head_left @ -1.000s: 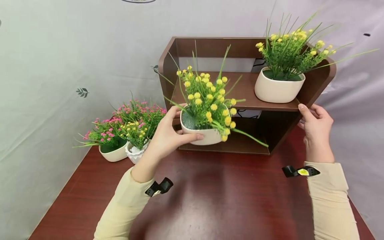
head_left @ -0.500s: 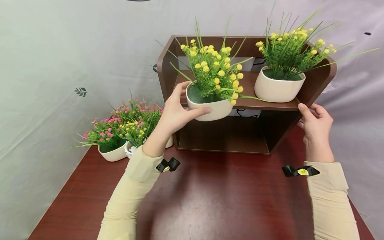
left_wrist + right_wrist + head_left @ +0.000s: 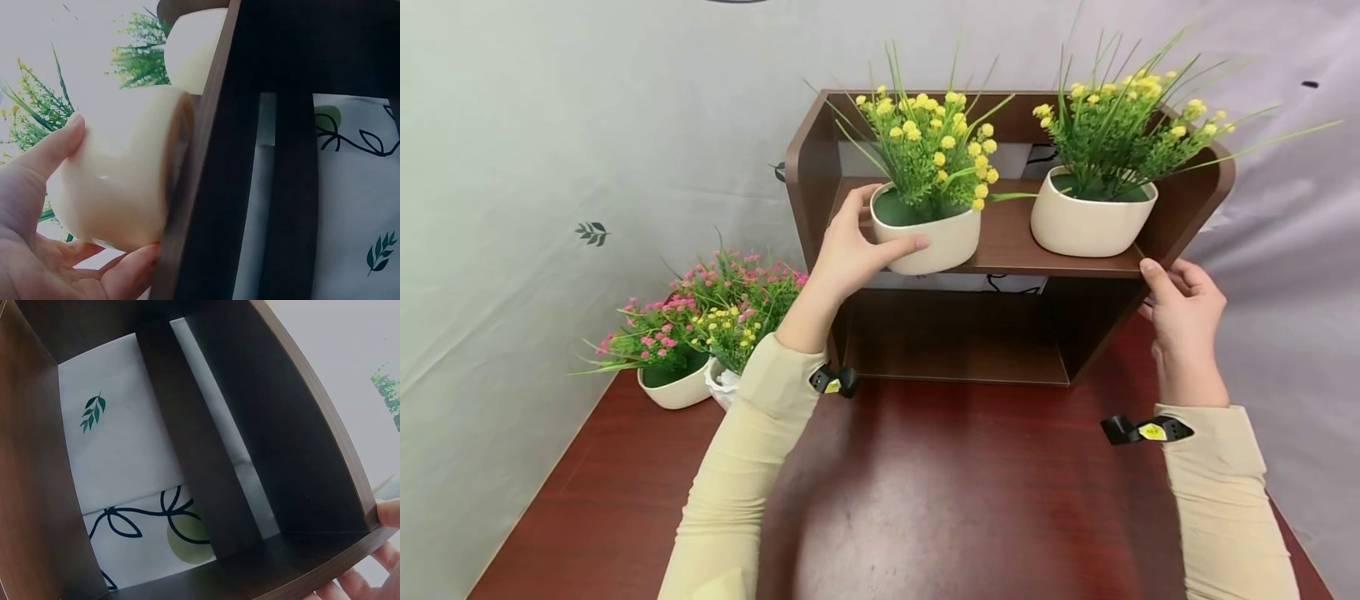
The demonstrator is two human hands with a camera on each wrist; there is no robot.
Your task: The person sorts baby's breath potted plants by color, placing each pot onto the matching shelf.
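Observation:
My left hand (image 3: 848,248) holds a cream flowerpot (image 3: 938,243) of yellow flowers and grass, thumb on its front, fingers around its left end. The pot is upright at the left front of the upper board (image 3: 1006,240) of a brown two-tier shelf unit (image 3: 811,158). In the left wrist view, the pot's base (image 3: 176,147) lies close along the board's front edge. A matching yellow-flowered pot (image 3: 1092,223) stands at the board's right end. My right hand (image 3: 1187,312) grips the front edge of the unit's right side panel, thumb in front; in the right wrist view its fingertips (image 3: 353,584) wrap the panel.
On the table (image 3: 955,483), at the left, stand pink-flowered pots (image 3: 673,385) and a small white pot (image 3: 722,379) with yellow flowers, partly behind my left forearm. The lower compartment (image 3: 955,333) lies below the pots. A pale patterned cloth (image 3: 625,150) hangs behind the unit.
My left hand has lifted the flowerpot from in front of the unit up to the upper board and levelled it. The right hand has kept its grip on the side panel.

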